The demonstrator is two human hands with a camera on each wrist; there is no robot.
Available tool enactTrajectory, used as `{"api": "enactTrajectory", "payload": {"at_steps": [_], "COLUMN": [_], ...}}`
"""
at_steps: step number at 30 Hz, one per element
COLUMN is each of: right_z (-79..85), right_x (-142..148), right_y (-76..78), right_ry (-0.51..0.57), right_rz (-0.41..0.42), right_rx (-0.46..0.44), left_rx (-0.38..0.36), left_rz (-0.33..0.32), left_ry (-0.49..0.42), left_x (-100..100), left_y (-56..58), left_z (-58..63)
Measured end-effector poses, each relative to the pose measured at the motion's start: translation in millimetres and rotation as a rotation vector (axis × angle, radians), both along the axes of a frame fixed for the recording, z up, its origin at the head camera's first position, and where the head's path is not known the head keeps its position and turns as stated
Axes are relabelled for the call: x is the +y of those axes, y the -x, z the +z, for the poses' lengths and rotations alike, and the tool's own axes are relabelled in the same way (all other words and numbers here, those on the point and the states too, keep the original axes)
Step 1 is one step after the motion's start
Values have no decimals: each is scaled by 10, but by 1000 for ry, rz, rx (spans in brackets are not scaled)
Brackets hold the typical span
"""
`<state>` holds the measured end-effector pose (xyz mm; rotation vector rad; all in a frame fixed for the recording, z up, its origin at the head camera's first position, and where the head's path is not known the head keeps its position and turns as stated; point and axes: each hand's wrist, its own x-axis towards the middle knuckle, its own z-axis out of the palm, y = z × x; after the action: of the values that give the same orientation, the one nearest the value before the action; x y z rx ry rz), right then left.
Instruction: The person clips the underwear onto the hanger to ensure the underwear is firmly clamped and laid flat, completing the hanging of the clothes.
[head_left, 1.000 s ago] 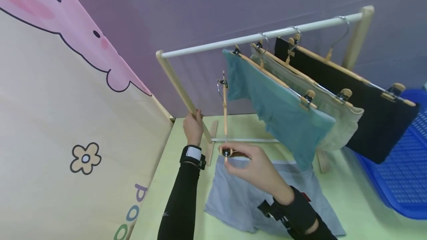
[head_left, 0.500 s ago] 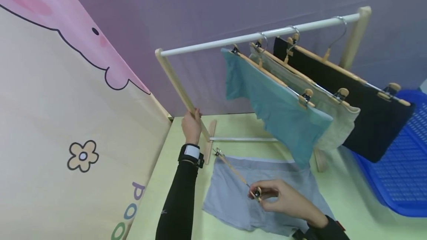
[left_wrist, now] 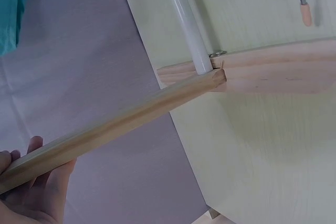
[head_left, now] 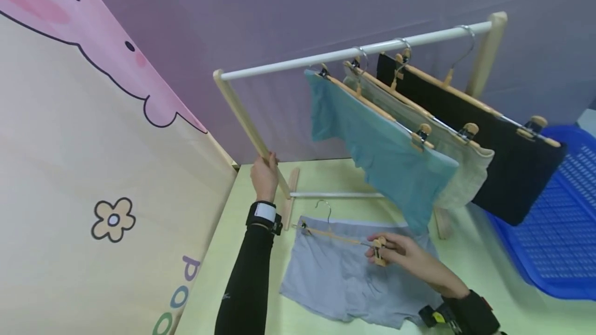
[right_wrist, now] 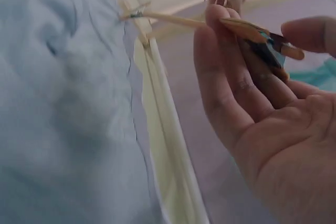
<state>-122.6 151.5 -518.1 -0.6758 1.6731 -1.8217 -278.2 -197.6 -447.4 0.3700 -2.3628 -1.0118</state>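
Observation:
My left hand [head_left: 264,179] grips the left wooden post [head_left: 242,118] of a small clothes rack, low down; in the left wrist view its fingers curl round the post [left_wrist: 121,121]. With my right hand [head_left: 407,260] I hold a wooden clip hanger [head_left: 342,236] by its right-hand clip [head_left: 379,252]. Thumb and fingertips pinch that clip [right_wrist: 257,38] in the right wrist view. The hanger lies level over the waistband of grey-blue shorts [head_left: 326,283], which are spread flat on the table. Its hook points toward the rack, and its left clip overlaps the waistband's left end.
From the rack's white top rail [head_left: 298,62] hang a teal garment [head_left: 372,143], a beige one [head_left: 467,185] and a black one [head_left: 517,169] on clip hangers. A blue plastic basket [head_left: 526,268] stands at the right. A printed panel [head_left: 60,143] borders the left side.
My right hand has brought the hanger from upright near the left post down and rightward, over the shorts, turning it level. My left hand has stayed on the post.

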Motion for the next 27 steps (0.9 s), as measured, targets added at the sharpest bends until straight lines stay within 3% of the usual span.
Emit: {"api": "enactTrajectory", "payload": {"at_steps": [6, 10, 14, 16, 19, 23, 25, 27], "right_z": [-145, -210, -309, -378, -479, -532, -517, -498], "right_x": [170, 239, 280, 294, 310, 313, 303, 286], "right_y": [190, 262, 299, 320, 337, 344, 353, 365], "right_ry": [-136, -315, -478, -501, -479, -469, -444, -385], "right_rz": [-94, -184, -270, -296, -304, -290, -299, -321], "right_rx": [-33, -43, 23, 62, 122, 194, 234, 290], "left_rx": [-4, -8, -40, -48, -6, 96, 96, 20], "left_rz": [4, 14, -6, -21, 7, 68, 12, -135], "left_ry": [-3, 0, -25, -52, -58, 5, 55, 134], "left_x": [11, 15, 26, 52, 134, 379, 539, 699], "left_y": [10, 8, -6, -35, -154, -423, -566, -689], "left_z": [7, 6, -1, -49, -197, -449, -549, -636]}}
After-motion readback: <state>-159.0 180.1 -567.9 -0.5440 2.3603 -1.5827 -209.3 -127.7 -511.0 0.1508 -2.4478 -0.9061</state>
